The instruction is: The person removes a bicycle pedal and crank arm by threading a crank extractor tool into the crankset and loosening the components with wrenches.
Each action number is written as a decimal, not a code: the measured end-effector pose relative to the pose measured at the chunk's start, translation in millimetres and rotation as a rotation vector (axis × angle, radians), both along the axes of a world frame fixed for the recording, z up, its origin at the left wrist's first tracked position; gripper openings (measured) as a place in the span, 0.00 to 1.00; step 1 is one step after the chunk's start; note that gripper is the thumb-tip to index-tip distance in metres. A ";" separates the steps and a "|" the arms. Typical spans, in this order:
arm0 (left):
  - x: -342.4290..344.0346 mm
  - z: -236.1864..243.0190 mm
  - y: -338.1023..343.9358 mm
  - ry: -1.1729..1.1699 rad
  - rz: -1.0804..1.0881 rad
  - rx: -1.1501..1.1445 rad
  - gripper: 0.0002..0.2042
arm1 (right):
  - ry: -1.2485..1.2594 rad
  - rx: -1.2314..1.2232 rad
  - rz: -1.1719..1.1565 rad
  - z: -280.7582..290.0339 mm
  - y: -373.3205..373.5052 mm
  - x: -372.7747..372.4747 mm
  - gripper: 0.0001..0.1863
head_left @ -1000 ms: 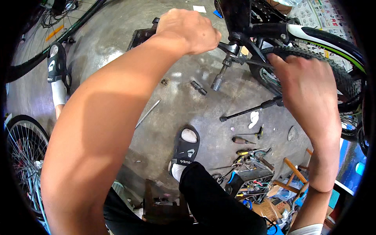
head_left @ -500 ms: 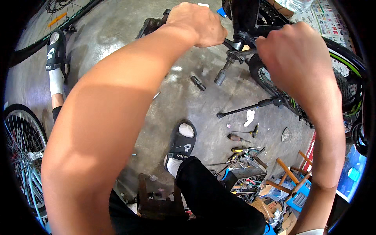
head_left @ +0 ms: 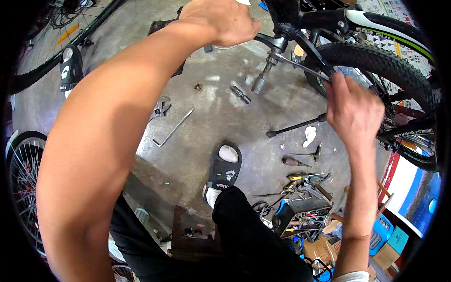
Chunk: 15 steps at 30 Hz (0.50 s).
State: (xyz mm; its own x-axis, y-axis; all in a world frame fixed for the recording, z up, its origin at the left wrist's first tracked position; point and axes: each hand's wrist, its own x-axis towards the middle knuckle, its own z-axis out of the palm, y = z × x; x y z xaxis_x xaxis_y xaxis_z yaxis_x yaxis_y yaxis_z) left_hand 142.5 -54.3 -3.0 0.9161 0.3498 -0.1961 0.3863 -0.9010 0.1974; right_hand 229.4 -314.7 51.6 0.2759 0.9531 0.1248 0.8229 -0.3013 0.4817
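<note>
My left hand (head_left: pixel 221 21) is closed round the outer end of a black bicycle crank arm (head_left: pixel 267 40), near the pedal (head_left: pixel 162 27); its fingers are partly hidden. A silver crank puller (head_left: pixel 261 80) sticks out from the crank's hub end, angled down toward the floor. Fitted across the puller is a metal wrench (head_left: pixel 300 65), and my right hand (head_left: pixel 354 110) grips that wrench's far end. Beside the puller, a short dark cylindrical tool (head_left: pixel 241 94) lies on the concrete.
The rear tyre (head_left: pixel 371 58) and kickstand (head_left: pixel 296 126) are right of the crank. An adjustable wrench (head_left: pixel 161 108) and hex key (head_left: pixel 174 127) lie left. A screwdriver (head_left: pixel 296 162), a tool tray (head_left: pixel 305 207) and a wooden stool (head_left: pixel 192 235) are nearer me. Another wheel (head_left: pixel 28 174) stands left.
My right hand has come down and nearer me, and the wrench handle now shows. My left hand keeps its hold on the crank arm. The view has shifted, uncovering the hex key and adjustable wrench.
</note>
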 end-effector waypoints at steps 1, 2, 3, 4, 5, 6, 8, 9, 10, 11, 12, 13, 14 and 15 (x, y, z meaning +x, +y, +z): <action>0.6 0.4 0.0 0.002 -0.001 0.003 0.28 | 0.043 0.078 -0.021 -12.1 -8.1 1.4 0.10; 1.2 0.9 0.0 -0.021 -0.037 0.009 0.28 | 0.057 0.139 -0.062 -24.5 -13.7 2.9 0.12; 2.7 3.4 0.3 -0.045 -0.075 0.018 0.28 | 0.057 0.146 -0.065 -36.9 -18.5 5.4 0.12; 2.4 1.0 0.3 -0.040 -0.077 0.023 0.28 | 0.106 0.229 -0.119 -52.4 -22.5 6.3 0.14; 2.4 -1.7 -0.1 -0.077 -0.081 0.042 0.28 | 0.152 0.313 -0.172 -64.0 -25.1 7.4 0.16; 2.0 -1.5 -2.4 -0.113 -0.085 0.058 0.27 | 0.237 0.313 -0.288 -72.2 -24.6 4.8 0.19; 3.9 1.5 -5.0 -0.077 -0.064 0.035 0.27 | 0.385 0.338 -0.400 -89.7 -23.7 6.8 0.19; 4.7 4.2 -6.0 -0.041 -0.038 0.010 0.27 | 0.532 0.357 -0.507 -97.0 -22.1 9.6 0.19; 5.4 4.9 -5.3 -0.040 -0.035 0.009 0.27 | 0.609 0.330 -0.613 -101.9 -19.3 13.4 0.20; 5.5 5.4 -4.1 -0.021 -0.053 -0.001 0.27 | 0.609 0.327 -0.611 -109.9 -18.0 18.4 0.20; 4.2 8.3 -3.5 0.001 -0.069 -0.008 0.28 | 0.668 0.329 -0.606 -119.8 -17.2 22.7 0.20; 4.2 10.9 -3.6 0.003 -0.062 -0.007 0.28 | 0.727 0.330 -0.601 -127.0 -16.5 27.0 0.20; 5.2 13.2 -4.4 0.043 -0.064 -0.012 0.27 | 0.791 0.290 -0.646 -129.9 -16.1 31.5 0.21; 5.8 13.2 -5.0 0.084 -0.065 -0.020 0.27 | 0.795 0.283 -0.640 -133.1 -15.0 32.6 0.21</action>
